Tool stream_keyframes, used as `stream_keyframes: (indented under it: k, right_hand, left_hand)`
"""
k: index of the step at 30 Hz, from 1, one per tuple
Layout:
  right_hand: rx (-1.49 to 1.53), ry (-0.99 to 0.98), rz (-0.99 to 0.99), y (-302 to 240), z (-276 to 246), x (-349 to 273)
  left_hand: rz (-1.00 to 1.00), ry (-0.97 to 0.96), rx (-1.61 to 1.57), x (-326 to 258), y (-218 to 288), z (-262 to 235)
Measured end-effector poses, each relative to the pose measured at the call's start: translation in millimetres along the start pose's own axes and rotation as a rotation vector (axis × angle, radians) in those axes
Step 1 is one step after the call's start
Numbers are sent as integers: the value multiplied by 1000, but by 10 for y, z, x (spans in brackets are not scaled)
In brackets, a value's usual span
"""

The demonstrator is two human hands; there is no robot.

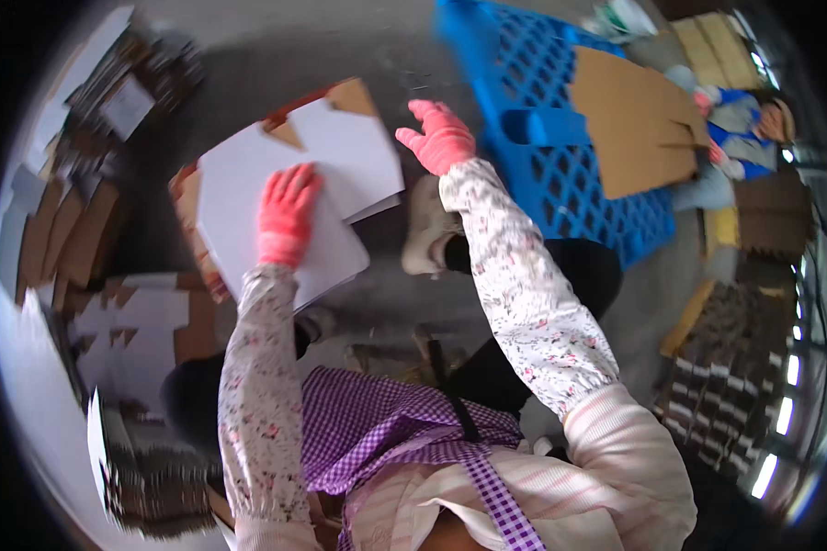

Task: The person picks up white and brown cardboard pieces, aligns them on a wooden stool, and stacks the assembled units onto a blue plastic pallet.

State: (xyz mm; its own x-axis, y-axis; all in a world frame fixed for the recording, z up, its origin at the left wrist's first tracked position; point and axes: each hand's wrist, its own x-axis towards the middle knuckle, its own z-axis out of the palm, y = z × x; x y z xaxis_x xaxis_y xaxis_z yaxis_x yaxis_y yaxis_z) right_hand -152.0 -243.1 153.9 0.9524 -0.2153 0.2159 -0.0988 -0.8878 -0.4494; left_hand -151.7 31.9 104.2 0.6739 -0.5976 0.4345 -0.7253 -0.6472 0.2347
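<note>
Leaning cardboard: brown pieces (87, 234), upright at far left, apparently propped against one another to save floor.
Flat stack: cardboard bundle (124, 110), upper left, layered, likely for compact storage.
Notched blanks: white-faced sheets (133, 335), lower left, lying flat, cut-outs showing.
Central pile: white cardboard sheets (234, 184), on the floor before the person, skewed, brown and reddish edges protruding; low placing suits a bent-over reach.
Left hand: pink glove (289, 211), flat on the top sheet, fingers nearly together, clamped on nothing; seemingly steadying the sheets against slipping.
Right hand: pink glove (441, 138), above the floor between sheets and pallet, fingers apart, holding nothing.
Pallet: blue plastic lattice (556, 197), right of centre, presumably a raised base.
Brown sheet: notched cardboard (639, 129), over the pallet, its far edge at a co-worker's (744, 138) gloved hands, perhaps for control.
</note>
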Motion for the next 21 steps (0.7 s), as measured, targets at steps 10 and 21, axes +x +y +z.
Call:
stream_keyframes:
  k: [10, 21]
  right_hand:
    - [-996, 164, 473, 1191, -1847, -592]
    - [-1432, 449, -328, 447, -3987, -241]
  left_hand:
    - [26, 3, -44, 68, -7, 87]
    - [6, 56, -68, 26, -70, 168]
